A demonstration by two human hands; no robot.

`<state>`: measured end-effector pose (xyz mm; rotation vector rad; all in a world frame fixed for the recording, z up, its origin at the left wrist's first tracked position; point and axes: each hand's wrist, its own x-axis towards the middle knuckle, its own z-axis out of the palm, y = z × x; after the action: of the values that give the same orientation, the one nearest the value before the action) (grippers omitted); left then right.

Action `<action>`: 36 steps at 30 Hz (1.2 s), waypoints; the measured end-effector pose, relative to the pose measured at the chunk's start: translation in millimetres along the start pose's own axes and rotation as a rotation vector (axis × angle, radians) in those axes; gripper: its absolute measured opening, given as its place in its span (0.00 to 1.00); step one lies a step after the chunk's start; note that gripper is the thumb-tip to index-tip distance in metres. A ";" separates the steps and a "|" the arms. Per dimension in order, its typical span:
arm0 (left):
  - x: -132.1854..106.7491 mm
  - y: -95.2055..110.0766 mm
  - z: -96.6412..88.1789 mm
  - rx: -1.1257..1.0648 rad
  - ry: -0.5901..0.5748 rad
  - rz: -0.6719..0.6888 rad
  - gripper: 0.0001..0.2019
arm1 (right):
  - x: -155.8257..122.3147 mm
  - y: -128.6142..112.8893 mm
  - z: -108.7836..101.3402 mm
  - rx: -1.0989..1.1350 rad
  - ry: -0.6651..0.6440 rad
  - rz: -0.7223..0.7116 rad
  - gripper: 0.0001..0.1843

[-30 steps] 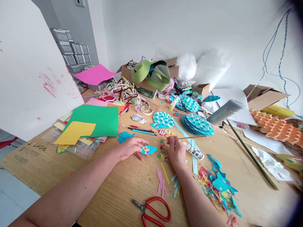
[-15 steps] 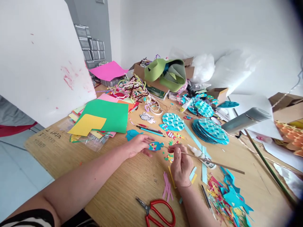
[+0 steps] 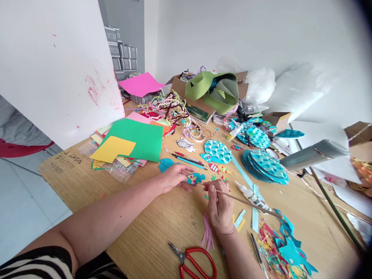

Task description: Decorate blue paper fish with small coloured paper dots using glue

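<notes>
Wooden stick (image 3: pixel 244 200) (right hand (image 3: pixel 220 207) pinching)
</notes>
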<state>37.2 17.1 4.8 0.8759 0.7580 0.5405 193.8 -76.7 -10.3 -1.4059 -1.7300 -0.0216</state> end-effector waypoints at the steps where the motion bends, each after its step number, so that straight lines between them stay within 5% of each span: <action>1: -0.2 0.4 0.4 0.003 0.003 -0.002 0.16 | 0.0 0.1 0.0 0.001 -0.002 -0.003 0.10; 36: -0.1 -0.9 -0.6 -0.001 -0.010 -0.009 0.17 | 0.0 -0.8 0.2 -0.036 -0.033 -0.021 0.10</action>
<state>36.7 16.9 3.8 0.8737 0.7525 0.5287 193.0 -76.8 -10.0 -1.4210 -1.7801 -0.0411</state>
